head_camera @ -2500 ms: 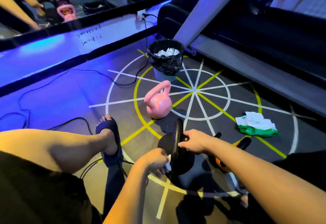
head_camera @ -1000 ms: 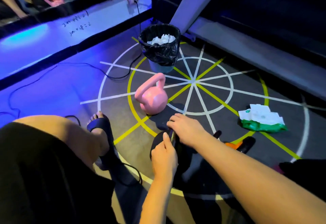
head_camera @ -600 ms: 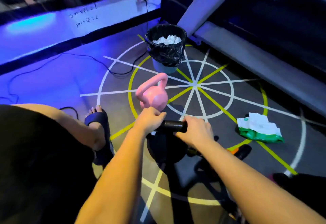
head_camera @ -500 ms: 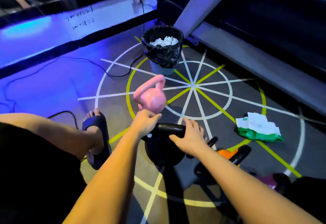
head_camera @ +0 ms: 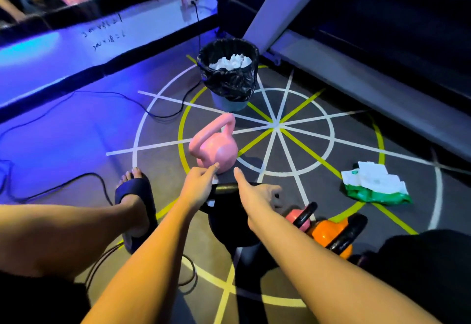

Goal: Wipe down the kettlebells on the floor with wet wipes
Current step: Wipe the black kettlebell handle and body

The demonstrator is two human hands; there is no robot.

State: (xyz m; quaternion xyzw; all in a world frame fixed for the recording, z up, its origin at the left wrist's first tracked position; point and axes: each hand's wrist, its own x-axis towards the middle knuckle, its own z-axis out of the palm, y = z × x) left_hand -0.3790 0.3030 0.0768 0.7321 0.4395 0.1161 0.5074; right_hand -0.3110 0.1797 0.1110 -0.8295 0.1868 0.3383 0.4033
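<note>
A black kettlebell [head_camera: 229,232] stands upright on the floor right in front of me. My left hand [head_camera: 200,186] sits at the left end of its handle, and a small white bit of wet wipe [head_camera: 215,178] shows under the fingers. My right hand [head_camera: 257,192] hovers over the handle's right end with thumb and fingers spread, holding nothing. Just beyond both hands stands a pink kettlebell [head_camera: 214,150]. To the right, a small pink kettlebell [head_camera: 297,221] and an orange kettlebell [head_camera: 325,234] sit together. A green pack of wet wipes [head_camera: 374,186] lies further right.
A bin [head_camera: 229,76] lined with a black bag holds used white wipes, behind the pink kettlebell. A treadmill frame [head_camera: 356,74] runs along the right. Black cables [head_camera: 158,114] trail over the floor at left. My foot in a dark slipper [head_camera: 135,196] rests at left.
The black kettlebell went from tipped on its side to upright. My right hand has let go of the handle and opened; my left hand stays at the handle's left end.
</note>
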